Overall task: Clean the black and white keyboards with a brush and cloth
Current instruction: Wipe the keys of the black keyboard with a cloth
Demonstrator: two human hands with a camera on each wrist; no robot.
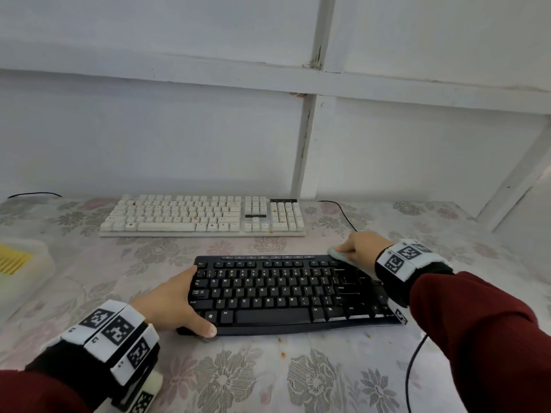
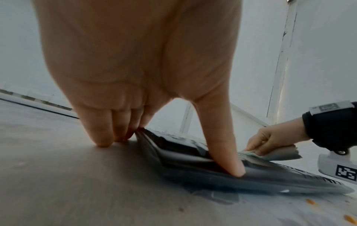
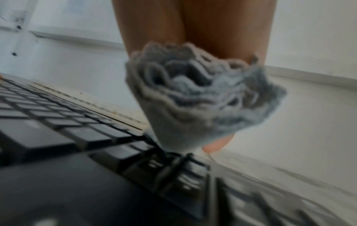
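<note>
I see the black keyboard (image 1: 286, 290) nearest me on the table (image 1: 298, 383), the white keyboard (image 1: 202, 216) behind it, slightly left.

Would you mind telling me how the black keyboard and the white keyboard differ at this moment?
The black keyboard lies near the person; the white keyboard lies farther back by the wall. The left hand holds the black one's left end while the right hand presses a cloth on its far right corner; nothing touches the white one. The white keys carry orange crumbs; none are visible on the black keys. Both lie flat on the floral tablecloth.
</note>
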